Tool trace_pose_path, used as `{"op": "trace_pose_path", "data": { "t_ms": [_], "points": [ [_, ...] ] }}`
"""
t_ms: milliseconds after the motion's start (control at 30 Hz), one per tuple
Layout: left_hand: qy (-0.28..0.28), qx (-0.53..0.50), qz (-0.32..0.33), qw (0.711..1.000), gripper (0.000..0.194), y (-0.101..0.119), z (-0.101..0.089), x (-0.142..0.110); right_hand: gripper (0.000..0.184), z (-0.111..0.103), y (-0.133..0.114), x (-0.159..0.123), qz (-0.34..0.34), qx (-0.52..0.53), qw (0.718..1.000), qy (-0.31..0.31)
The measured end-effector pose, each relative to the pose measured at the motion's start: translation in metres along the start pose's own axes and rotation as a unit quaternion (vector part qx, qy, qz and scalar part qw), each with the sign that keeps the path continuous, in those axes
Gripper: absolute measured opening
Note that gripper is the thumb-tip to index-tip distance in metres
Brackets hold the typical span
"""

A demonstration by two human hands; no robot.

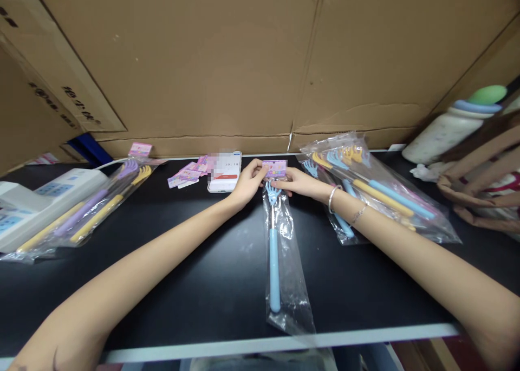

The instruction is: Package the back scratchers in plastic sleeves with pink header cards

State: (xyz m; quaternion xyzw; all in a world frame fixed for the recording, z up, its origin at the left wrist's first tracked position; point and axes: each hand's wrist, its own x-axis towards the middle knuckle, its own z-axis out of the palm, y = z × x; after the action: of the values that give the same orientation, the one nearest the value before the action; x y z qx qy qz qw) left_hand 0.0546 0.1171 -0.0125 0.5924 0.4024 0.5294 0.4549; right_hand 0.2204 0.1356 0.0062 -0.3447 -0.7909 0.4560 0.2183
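A light-blue back scratcher (pixel 274 268) lies lengthwise in a clear plastic bag (pixel 294 290) on the black table, claw end away from me. At the bag's top sits a pink and purple header card (pixel 275 168). My left hand (pixel 251 182) pinches the card's left edge with its fingers closed. From the other side, my right hand (pixel 299 182) is closed at the card's lower right, beside the scratcher's claw. Both hands rest at the bag's top. Their fingertips partly hide the join between card and bag.
Loose printed cards (pixel 189 173) lie beside a phone (pixel 225 179). Bagged back scratchers (pixel 97 208) are at left near a white power strip (pixel 52 197). A larger bag of yellow and blue scratchers (pixel 382 195) lies right, near a bottle (pixel 447 130) and brown bag (pixel 467 170). Cardboard (pixel 211 62) walls the back.
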Motion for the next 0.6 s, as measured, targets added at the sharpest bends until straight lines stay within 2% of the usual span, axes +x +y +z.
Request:
{"op": "trace_pose_path", "data": {
  "t_ms": [400, 600],
  "points": [
    [-0.005, -0.005, -0.002, 1.0, 0.008, 0.0006, 0.0003, -0.0007, 0.033, 0.0009, 0.0056, 0.0017, 0.002, 0.004, 0.999, 0.039],
    [0.003, 0.0, 0.0, 1.0, 0.006, 0.0016, 0.0014, -0.001, 0.036, 0.0019, 0.0018, 0.0, 0.003, -0.008, 0.999, 0.036]
  ]
}}
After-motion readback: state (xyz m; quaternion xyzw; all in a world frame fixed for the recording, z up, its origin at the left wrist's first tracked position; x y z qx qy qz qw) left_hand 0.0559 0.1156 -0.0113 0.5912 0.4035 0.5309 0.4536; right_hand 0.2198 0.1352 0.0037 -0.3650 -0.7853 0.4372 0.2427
